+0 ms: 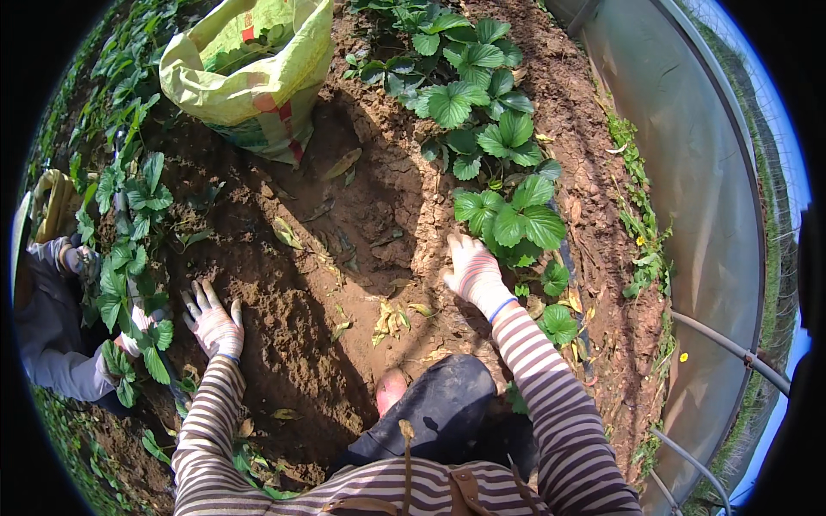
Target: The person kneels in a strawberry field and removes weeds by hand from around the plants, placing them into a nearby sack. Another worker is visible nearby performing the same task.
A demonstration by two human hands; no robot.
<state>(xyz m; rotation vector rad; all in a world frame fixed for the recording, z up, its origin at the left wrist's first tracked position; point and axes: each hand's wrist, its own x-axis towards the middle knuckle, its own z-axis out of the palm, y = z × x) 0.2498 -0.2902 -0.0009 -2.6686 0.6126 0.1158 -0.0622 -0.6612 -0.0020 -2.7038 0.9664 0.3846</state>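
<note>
My left hand (216,322), in a pale striped work glove, lies on the brown soil ridge (284,351) with its fingers spread and nothing in it. My right hand (476,269), gloved alike with a blue cuff edge, is at the left side of a strawberry plant (516,219). Its fingertips are bent down beside the lower leaves, at the edge of the cracked soil, and what they touch is hidden. Smaller strawberry leaves (557,324) grow just to the right of my right wrist. Withered yellow leaves (389,320) lie on the furrow floor between my hands.
An open yellow-green woven sack (258,97) holding green leaves stands ahead in the furrow. At left, a co-worker's gloved hand (134,329) is among another plant row. A dark drip hose (574,277) runs along the right row. Plastic greenhouse sheeting (700,161) and metal pipes (723,345) border the right.
</note>
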